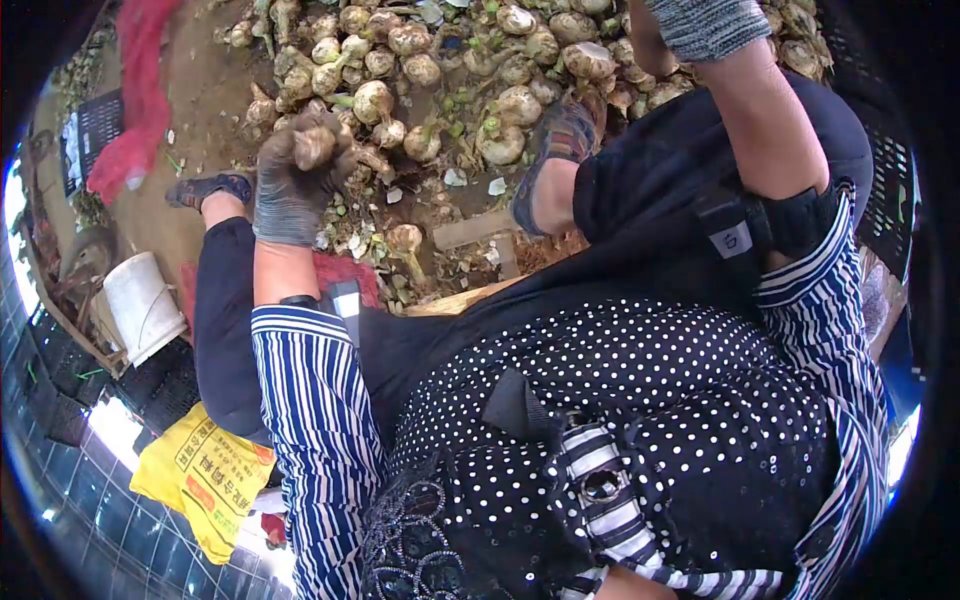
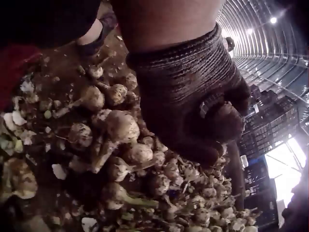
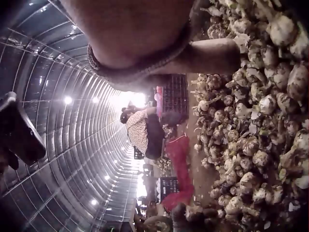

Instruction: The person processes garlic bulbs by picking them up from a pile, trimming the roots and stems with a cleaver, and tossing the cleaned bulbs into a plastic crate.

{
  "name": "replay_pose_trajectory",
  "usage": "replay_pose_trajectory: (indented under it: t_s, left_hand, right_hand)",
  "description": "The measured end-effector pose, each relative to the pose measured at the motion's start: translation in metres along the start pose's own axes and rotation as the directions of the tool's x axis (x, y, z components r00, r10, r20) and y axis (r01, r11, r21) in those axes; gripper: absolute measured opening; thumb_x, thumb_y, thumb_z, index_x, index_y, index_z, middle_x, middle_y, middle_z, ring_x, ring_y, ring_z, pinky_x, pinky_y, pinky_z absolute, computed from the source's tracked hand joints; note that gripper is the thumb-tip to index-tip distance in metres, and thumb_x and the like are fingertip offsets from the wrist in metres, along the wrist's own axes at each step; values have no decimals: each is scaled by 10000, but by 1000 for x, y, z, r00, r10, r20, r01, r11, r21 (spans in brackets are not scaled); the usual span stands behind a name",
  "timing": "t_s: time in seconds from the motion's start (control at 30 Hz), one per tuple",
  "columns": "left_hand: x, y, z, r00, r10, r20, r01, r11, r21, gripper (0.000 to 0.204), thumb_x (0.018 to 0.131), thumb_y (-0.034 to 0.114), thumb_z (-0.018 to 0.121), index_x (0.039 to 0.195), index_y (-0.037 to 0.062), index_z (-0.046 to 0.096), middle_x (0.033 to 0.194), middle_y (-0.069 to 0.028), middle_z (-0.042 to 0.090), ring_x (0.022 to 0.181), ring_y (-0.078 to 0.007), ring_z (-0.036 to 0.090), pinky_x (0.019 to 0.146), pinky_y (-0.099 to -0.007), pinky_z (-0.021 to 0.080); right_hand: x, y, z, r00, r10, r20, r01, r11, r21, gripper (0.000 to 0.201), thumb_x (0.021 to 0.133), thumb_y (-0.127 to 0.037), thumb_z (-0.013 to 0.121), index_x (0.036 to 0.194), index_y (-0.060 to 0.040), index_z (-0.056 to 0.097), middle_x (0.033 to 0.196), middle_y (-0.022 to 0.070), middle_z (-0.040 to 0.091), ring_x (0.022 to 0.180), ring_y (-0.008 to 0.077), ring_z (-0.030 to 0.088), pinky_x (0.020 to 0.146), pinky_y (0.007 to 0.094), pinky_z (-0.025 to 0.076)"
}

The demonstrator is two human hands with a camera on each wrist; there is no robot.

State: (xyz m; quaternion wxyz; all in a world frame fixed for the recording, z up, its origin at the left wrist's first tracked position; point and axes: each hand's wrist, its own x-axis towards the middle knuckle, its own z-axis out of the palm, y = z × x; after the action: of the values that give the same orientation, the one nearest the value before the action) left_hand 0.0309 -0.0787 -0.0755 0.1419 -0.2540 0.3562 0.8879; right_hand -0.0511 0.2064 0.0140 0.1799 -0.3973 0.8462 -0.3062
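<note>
My left hand (image 1: 285,190), in a dirty grey knitted glove, grips a soil-stained round bulb (image 1: 315,147) above the near left edge of a large heap of bulbs (image 1: 520,105). In the left wrist view its gloved fingers curl round the same bulb (image 2: 228,121). At the upper right of the head view my gloved right hand (image 1: 708,25) is partly cut off by the frame's top edge. From it sticks out a thick, brown, wooden-looking handle (image 3: 210,55), seen over the heap in the right wrist view; the rest of that tool is hidden.
Loose bulbs and peeled skins lie on the ground between my sandalled feet (image 1: 565,140). To the left are red netting (image 1: 145,100), a white bucket (image 1: 143,305) and a yellow sack (image 1: 205,475). Another person (image 3: 142,130) is farther down the plastic tunnel, near black crates (image 3: 175,99).
</note>
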Motion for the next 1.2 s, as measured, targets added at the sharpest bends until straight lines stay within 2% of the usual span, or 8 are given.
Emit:
replay_pose_trajectory:
  t_s: [0.17,0.23,0.37,0.57,0.97,1.03,1.13,1.2]
  left_hand:
    - [-7,-19,-42,938,-323,-127,328,945,17,224,677,147,636,876,81,555,828,-89,572,767,-260,584,570,-418,541]
    - [-9,-36,-66,810,-435,-392,567,751,339,222,640,129,592,853,90,542,712,-65,534,654,-235,554,524,-391,504]
    - [-29,-70,-88,444,-503,-742,890,154,429,256,723,259,652,915,96,607,763,-82,602,572,-210,564,545,-354,496]
    - [-22,-87,-55,379,-506,-775,907,35,421,319,728,372,661,909,114,611,804,-77,601,577,-196,550,539,-344,474]
    - [-17,-101,-74,446,-319,-836,890,62,451,576,708,511,690,1104,108,580,931,-66,596,800,-188,557,657,-382,473]
    - [-10,-72,-49,518,-507,-689,853,246,460,602,712,488,692,1146,93,555,881,-57,605,732,-170,557,613,-342,481]
    - [1,-34,-37,817,-527,-233,576,757,308,412,742,296,699,1047,52,570,848,-61,608,718,-151,604,617,-278,519]
    - [-1,-23,-6,943,-286,-170,324,906,274,448,729,280,709,1061,25,549,851,-64,606,752,-149,607,609,-263,516]
  right_hand:
    - [-18,-6,1,965,-65,253,51,997,63,261,816,-95,599,1064,-36,546,783,31,588,643,118,538,540,254,444]
    - [-23,-16,2,939,-150,309,118,986,121,260,817,-95,600,1065,-37,546,785,30,588,645,118,539,541,254,445]
    - [-7,18,-33,998,55,-38,-54,998,33,259,818,-94,600,1065,-37,545,788,30,588,650,118,541,542,254,446]
    - [18,72,-65,893,259,-368,-300,952,-59,258,820,-92,600,1066,-38,545,793,29,588,657,118,544,544,254,447]
    - [42,68,-58,899,291,-329,-359,918,-170,256,824,-89,601,1068,-39,543,802,26,588,671,118,551,549,254,449]
    - [44,67,-53,900,297,-320,-369,909,-194,256,824,-88,601,1069,-39,543,803,26,588,672,118,551,549,253,450]
    - [42,67,-35,813,-22,-582,175,962,209,136,855,-147,585,914,-25,589,763,20,608,609,95,544,478,256,421]
    - [42,58,-32,851,21,-525,7,999,50,195,850,-225,547,875,-34,579,725,113,605,631,236,577,535,368,451]
